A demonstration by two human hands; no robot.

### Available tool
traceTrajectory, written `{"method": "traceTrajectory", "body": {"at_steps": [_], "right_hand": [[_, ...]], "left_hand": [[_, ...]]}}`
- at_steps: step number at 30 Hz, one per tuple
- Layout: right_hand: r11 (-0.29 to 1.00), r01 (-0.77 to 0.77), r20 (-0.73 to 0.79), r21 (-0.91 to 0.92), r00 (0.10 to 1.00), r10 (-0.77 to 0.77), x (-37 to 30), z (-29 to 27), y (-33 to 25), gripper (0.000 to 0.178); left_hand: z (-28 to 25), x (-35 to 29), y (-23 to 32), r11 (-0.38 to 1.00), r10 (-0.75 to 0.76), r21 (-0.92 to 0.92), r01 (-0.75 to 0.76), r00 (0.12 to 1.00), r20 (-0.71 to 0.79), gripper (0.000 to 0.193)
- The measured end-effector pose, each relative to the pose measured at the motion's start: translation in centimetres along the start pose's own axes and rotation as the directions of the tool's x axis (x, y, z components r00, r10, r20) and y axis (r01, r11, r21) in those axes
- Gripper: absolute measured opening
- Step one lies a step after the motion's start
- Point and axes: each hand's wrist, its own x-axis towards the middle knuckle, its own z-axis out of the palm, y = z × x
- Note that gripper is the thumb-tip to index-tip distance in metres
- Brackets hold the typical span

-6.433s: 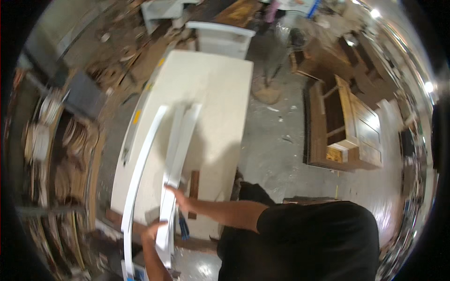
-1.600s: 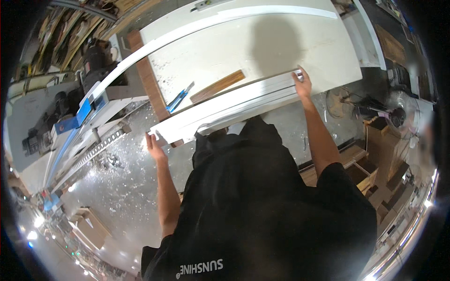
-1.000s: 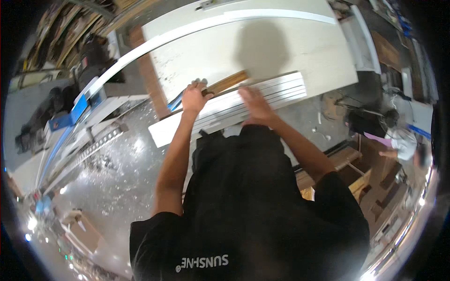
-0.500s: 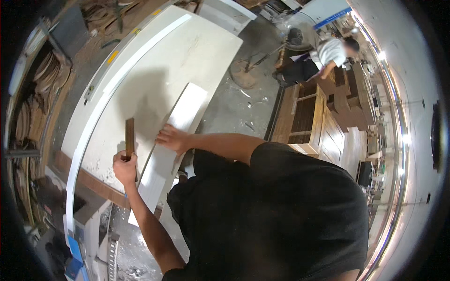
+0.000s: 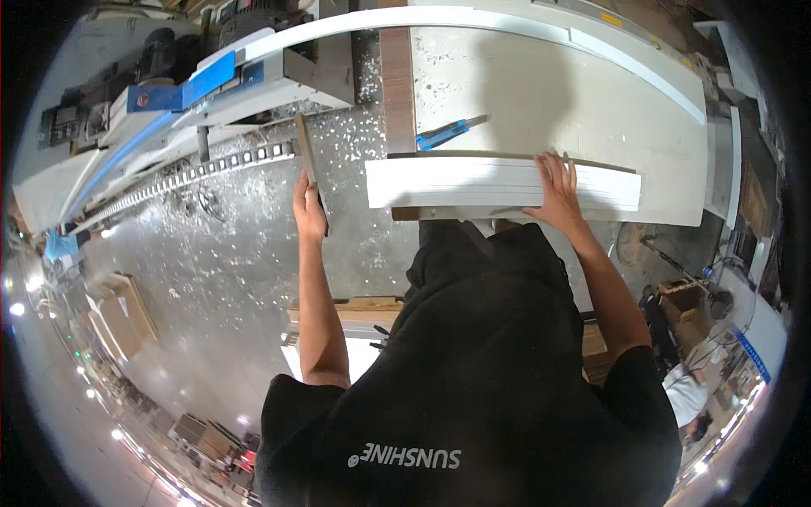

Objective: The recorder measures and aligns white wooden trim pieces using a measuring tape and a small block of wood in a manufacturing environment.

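My left hand is closed around a narrow brown wooden strip, held out over the floor beyond the table's left end. My right hand lies across a long white board with its fingers spread. The fingertips reach the board's far edge and the thumb is at its near edge. Thin lines run lengthwise along the board, which rests along the near side of the pale table. Just beyond the board, a blue utility knife lies on the table with its blade out.
A brown panel lines the table's left end. Long white strips curve along the far side. Machinery with a blue part stands at far left. Pale chips litter the grey floor. Another person is at lower right.
The view has swung round. My left hand, still holding the wooden strip, has moved from above the table to out past its left end. My right hand stays on the white board.
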Motion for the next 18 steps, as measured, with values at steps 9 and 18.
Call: {"method": "traceTrajectory", "body": {"at_steps": [9, 18], "right_hand": [[0.999, -0.034, -0.083, -0.024, 0.996, 0.032, 1.4, 2.0, -1.8, 0.129], [1.0, -0.018, -0.128, -0.009, 0.992, 0.017, 1.1, 2.3, -1.6, 0.129]], "left_hand": [[7.4, -5.9, -2.7, 0.991, 0.118, 0.031, -0.131, 0.957, 0.265, 0.058], [8.2, -5.8, -1.3, 0.98, 0.157, 0.076, -0.182, 0.953, 0.258, 0.06]]}}
